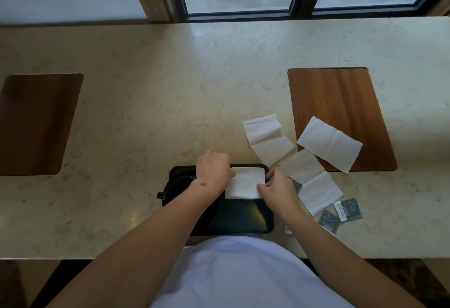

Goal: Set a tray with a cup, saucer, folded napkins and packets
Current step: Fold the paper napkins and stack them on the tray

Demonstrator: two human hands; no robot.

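Black and glossy, the tray (243,220) sits at the near edge of the pale stone counter (146,113); a folded white napkin (246,182) lies on its far right part; the left hand (213,170) presses the napkin's left edge, fingers curled down on it; the right hand (277,188) pinches its right edge; three more napkins (266,136) lie spread to the right, one on a wooden inlay (341,103); dark packets (348,208) lie near the right forearm, their white label print too blurred to read.
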